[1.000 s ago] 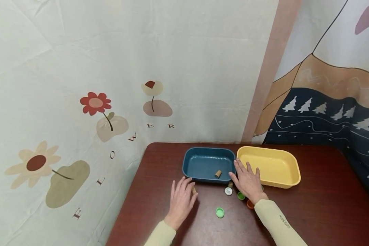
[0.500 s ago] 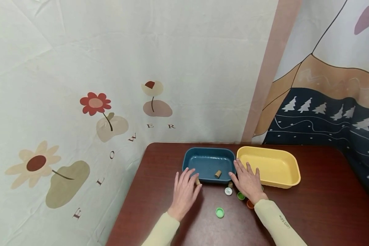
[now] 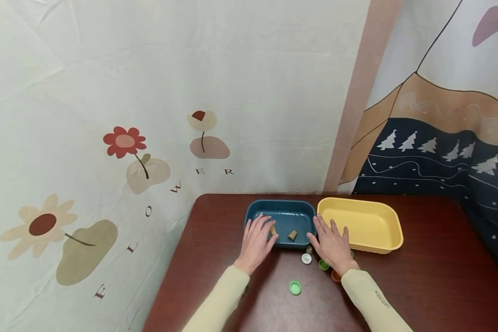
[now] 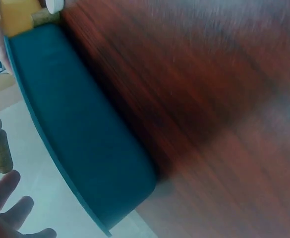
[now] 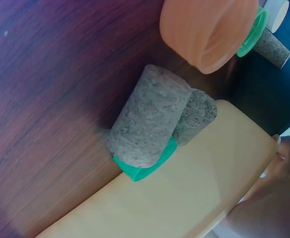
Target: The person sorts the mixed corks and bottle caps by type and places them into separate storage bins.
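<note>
- Your left hand (image 3: 258, 240) has moved from the tabletop (image 3: 419, 286) up over the blue tray (image 3: 253, 211), fingers pinching a cork (image 3: 272, 230), so it looks ready to drop.
- The cork's long axis points roughly away from you, toward the wall.
- Your right hand (image 3: 332, 244) stays flat, fingers spread, beside the yellow tray (image 3: 394, 228).

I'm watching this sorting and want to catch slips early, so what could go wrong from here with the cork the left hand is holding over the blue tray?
The left hand only pinches the cork at its fingertips above the blue tray, so it could slip or bounce out. The right hand lies flat among loose caps, such as the white cap, and a cork leaning on the yellow tray; any shift may scatter them.
</note>
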A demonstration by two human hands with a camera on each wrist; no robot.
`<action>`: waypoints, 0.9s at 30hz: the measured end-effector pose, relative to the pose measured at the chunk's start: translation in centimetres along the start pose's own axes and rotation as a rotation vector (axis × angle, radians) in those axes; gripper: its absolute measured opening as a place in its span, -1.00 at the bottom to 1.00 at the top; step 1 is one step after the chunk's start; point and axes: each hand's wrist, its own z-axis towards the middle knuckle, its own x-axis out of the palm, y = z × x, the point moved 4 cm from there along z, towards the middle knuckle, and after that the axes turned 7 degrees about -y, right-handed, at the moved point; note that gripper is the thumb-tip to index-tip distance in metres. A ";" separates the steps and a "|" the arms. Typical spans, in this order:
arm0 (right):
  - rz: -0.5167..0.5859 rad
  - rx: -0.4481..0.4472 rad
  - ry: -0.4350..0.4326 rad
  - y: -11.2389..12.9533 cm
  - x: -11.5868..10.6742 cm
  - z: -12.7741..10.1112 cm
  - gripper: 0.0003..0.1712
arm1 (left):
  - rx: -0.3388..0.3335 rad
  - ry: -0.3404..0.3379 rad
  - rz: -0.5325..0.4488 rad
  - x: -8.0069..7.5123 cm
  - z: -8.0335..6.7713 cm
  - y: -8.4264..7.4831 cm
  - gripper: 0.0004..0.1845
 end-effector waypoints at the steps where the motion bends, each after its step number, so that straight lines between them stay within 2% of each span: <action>1: 0.001 0.001 0.000 0.0 0.0 0.0 -0.18 | -0.003 0.013 0.003 0.2 0.3 0.1 -0.54; 8: 0.007 0.006 0.004 0.0 0.1 0.0 -0.18 | -0.039 0.128 0.017 1.6 1.9 0.6 -0.57; 13: 0.006 0.014 0.006 -0.1 0.2 0.0 -0.18 | -0.101 0.220 0.034 2.7 2.7 0.8 -0.58; 21: -0.019 -0.016 -0.023 0.2 0.2 -0.2 -0.20 | -0.205 0.383 0.014 4.5 2.9 1.4 -0.60; 27: -0.016 -0.013 -0.026 0.2 0.1 -0.1 -0.21 | -0.217 0.428 -0.020 5.0 3.1 1.6 -0.61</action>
